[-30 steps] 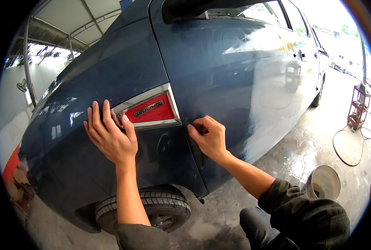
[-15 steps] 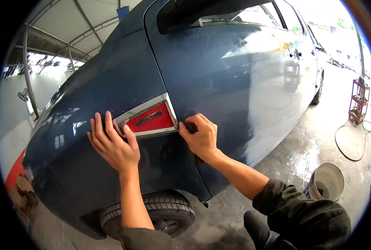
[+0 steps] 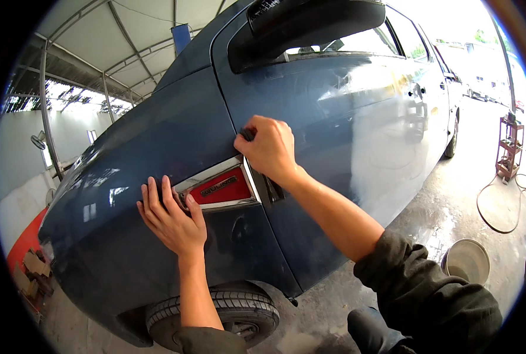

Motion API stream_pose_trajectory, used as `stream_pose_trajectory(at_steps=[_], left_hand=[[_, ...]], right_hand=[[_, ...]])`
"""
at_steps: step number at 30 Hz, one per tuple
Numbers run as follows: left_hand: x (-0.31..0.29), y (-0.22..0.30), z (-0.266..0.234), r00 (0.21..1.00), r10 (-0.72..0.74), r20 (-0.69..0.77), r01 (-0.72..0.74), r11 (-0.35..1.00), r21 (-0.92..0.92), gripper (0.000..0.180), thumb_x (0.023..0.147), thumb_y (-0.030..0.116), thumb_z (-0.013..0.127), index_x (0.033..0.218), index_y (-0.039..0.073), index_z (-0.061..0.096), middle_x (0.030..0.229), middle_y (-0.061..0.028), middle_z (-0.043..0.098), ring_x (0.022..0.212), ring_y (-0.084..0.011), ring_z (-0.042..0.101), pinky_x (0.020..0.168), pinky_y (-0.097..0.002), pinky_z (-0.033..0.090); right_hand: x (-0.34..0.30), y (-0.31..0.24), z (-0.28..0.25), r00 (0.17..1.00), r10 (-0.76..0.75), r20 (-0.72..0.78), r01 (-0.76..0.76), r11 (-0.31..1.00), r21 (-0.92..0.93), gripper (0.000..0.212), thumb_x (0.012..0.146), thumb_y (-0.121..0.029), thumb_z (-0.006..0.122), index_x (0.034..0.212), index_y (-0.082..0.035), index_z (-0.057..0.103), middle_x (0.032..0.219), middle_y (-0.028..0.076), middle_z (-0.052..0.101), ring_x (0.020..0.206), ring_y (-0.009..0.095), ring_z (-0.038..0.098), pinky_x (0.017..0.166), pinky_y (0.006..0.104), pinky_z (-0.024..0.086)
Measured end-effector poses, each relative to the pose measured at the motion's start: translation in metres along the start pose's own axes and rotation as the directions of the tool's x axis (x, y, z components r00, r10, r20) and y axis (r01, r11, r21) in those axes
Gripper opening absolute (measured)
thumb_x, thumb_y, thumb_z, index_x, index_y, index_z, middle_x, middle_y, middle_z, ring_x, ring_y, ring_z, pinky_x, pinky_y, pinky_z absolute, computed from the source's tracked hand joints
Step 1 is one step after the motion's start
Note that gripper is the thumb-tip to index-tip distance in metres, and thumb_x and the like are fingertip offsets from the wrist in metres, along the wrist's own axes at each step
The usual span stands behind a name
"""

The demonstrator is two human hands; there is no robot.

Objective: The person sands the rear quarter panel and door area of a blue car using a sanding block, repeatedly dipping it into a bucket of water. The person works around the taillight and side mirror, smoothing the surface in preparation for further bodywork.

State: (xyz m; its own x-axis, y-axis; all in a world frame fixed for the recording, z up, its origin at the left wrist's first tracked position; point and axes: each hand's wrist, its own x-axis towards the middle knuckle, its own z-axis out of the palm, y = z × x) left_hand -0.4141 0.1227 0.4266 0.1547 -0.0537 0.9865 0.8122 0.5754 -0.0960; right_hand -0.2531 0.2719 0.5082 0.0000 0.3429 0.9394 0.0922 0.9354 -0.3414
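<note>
A red badge (image 3: 230, 184) in a chrome frame sits on the front fender (image 3: 156, 135) of a dark blue car, reaching to the door seam. My left hand (image 3: 174, 221) lies open against the fender, fingers spread, thumb on the narrow left end of the badge's frame. Just above the frame's upper right corner, my right hand (image 3: 270, 147) is closed by the seam with a small dark piece (image 3: 248, 134) pinched in its fingers. Most of that piece is hidden, so its kind cannot be made out.
The car's front wheel (image 3: 251, 312) is below my arms. A door mirror (image 3: 322, 26) juts out above. Grey filler or primer covers part of the door (image 3: 387, 141). On the floor to the right stand a bucket (image 3: 467, 261) and a shelved trolley (image 3: 510, 144) beside a looped hose (image 3: 499, 230).
My right hand has moved up along the seam, from the badge's lower right corner to above its upper one. My left hand stays on the badge's left end. The view has shifted slightly.
</note>
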Motion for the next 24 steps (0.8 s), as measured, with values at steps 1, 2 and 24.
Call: stream_pose_trajectory(at_steps=[1, 2, 24], left_hand=[[0.000, 0.000, 0.000, 1.000, -0.004, 0.007, 0.004, 1.000, 0.002, 0.049, 0.102, 0.035, 0.044, 0.143, 0.008, 0.051, 0.150, -0.0137, 0.046, 0.144, -0.0335, 0.038, 0.120, -0.0555, 0.025], [0.002, 0.001, 0.000, 1.000, -0.002, 0.004, 0.002, 1.000, -0.001, 0.049, 0.102, 0.035, 0.044, 0.143, 0.008, 0.051, 0.150, -0.0138, 0.046, 0.144, -0.0335, 0.038, 0.120, -0.0555, 0.025], [-0.005, -0.009, 0.000, 1.000, 0.027, -0.002, -0.027, 1.000, 0.014, 0.051, 0.103, 0.038, 0.043, 0.146, 0.010, 0.048, 0.150, -0.0125, 0.046, 0.145, -0.0310, 0.037, 0.122, -0.0533, 0.023]], right_hand=[[0.012, -0.004, 0.000, 1.000, -0.005, -0.010, 0.005, 1.000, -0.027, 0.023, 0.073, -0.022, 0.075, 0.081, -0.001, 0.073, 0.075, 0.018, 0.070, 0.074, 0.037, 0.070, 0.070, 0.0425, 0.055], [0.024, -0.008, 0.000, 1.000, -0.010, -0.020, 0.009, 0.999, -0.053, 0.024, 0.072, -0.023, 0.076, 0.081, 0.000, 0.073, 0.075, 0.019, 0.070, 0.073, 0.037, 0.070, 0.071, 0.0418, 0.055], [0.061, -0.011, -0.003, 0.960, -0.020, 0.281, 0.069, 0.984, -0.163, 0.029, 0.070, -0.026, 0.077, 0.091, -0.006, 0.076, 0.085, 0.017, 0.074, 0.087, 0.035, 0.072, 0.079, 0.0412, 0.057]])
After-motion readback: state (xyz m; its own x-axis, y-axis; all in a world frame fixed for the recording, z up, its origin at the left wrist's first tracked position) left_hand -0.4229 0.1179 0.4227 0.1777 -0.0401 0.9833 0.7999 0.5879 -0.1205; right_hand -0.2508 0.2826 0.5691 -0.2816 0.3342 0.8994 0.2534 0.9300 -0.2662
